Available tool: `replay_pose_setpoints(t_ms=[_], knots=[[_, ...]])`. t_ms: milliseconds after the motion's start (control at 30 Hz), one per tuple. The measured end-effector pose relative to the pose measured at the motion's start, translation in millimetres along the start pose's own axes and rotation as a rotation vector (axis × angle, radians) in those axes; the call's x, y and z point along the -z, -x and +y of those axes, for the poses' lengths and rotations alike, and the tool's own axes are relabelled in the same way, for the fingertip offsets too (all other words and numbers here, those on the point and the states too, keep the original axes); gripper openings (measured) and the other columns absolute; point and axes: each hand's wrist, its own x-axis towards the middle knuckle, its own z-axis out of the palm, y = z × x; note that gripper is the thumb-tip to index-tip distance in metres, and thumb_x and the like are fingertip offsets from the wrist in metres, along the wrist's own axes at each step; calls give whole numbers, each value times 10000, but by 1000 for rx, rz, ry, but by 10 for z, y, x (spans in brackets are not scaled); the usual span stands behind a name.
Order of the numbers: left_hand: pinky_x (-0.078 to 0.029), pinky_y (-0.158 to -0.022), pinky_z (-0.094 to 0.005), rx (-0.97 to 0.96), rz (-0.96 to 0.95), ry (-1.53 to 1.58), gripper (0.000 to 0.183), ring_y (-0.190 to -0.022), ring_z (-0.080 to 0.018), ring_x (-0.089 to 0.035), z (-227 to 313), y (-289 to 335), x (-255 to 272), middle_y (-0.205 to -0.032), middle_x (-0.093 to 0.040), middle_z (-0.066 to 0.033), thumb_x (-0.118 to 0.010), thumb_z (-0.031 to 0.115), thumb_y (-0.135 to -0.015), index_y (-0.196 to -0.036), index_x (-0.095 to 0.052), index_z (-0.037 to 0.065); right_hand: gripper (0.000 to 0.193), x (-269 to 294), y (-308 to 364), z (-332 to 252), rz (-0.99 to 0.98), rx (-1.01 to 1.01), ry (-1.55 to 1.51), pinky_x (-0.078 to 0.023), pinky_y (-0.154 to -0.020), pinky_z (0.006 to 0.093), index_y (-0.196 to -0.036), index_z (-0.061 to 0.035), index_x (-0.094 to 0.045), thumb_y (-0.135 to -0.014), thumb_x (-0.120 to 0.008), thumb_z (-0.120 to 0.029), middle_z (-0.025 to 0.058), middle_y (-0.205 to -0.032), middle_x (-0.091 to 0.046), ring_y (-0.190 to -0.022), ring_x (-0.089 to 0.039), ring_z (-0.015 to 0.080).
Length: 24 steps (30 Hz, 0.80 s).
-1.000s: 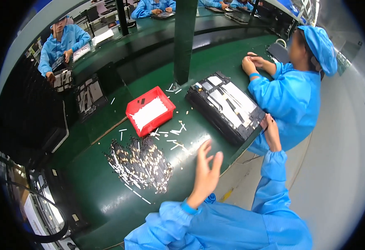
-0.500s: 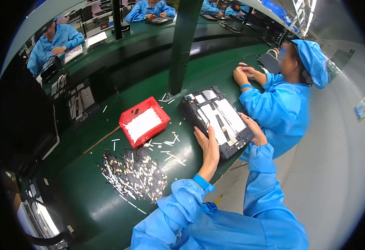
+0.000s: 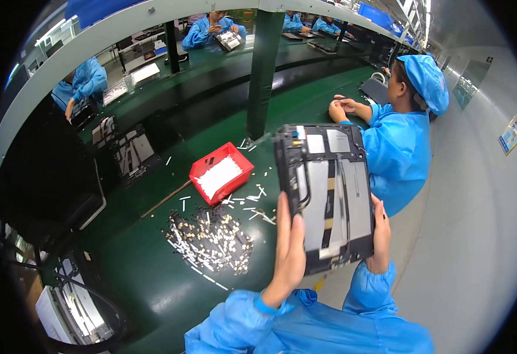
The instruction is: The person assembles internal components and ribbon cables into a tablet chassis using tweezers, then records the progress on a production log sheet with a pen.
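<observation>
Between my two hands I hold a stack of opened tablets (image 3: 356, 194), raised and tilted up towards me. The top one shows silver battery panels, a dark ribbon cable and a black frame. My left hand (image 3: 288, 253) grips the stack's left edge, thumb and fingers along the side. At the lower right edge, my right hand (image 3: 380, 236) closes on it, its fingertips partly hidden. Left of the stack, a red bin (image 3: 226, 187) holds many white strips. A spread heap of small dark parts with white and tan ends (image 3: 211, 242) lies nearer me on the green table.
Loose white strips (image 3: 255, 197) are scattered beside the bin. More opened tablets (image 3: 133, 154) lie further left, and a rack of panels (image 3: 73, 307) stands at lower left. A green post (image 3: 262, 76) rises behind the bin. A co-worker (image 3: 397, 135) sits close on the right.
The stack has been lifted and tipped upright, so its top faces me more squarely. Both hands have kept their grip. The view has shifted slightly, and a far co-worker now holds up a device.
</observation>
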Motion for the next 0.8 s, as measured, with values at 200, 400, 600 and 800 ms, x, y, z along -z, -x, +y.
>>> replay_pose_setpoints(t_ms=[200, 400, 600, 800], knots=[[-269, -1027, -292, -33, 273, 92, 493, -1256, -185, -327, 648, 791, 856, -1389, -286, -112, -355, 181, -944, -1385, -204, 22, 530, -857, 713, 137, -403, -96, -57, -360, -948, 306, -1267, 62, -368, -962, -300, -366, 158, -1220, -500, -1108, -487, 201], [-235, -1036, -284, 40, 853, 110, 527, -1250, -163, -302, 395, 1397, 1686, -1389, -262, -55, -376, 259, -945, -1400, -178, 80, 467, -1700, 1033, 694, -889, -360, -89, -335, -963, 279, -1232, 52, -431, -976, -282, -309, 140, -1216, -494, -1125, -458, 170], [-254, -1052, -308, -46, 815, 257, 494, -1246, -168, -339, 243, 1393, 2073, -1372, -321, -39, -319, 350, -960, -1361, -272, 65, 421, -2055, 1097, 1281, -1038, -327, 103, -363, -902, 253, -1194, 16, -479, -977, -293, -293, 92, -1105, -550, -1012, -485, 129], [-266, -1051, -307, -80, 944, 126, 548, -1238, -199, -359, 39, 1447, 2339, -1367, -340, -70, -150, 415, -960, -1367, -267, 67, 185, -1935, 693, 937, -914, 115, 832, -449, -549, 413, -943, -43, -561, -887, -497, -207, 152, -606, -578, -592, -579, 346]])
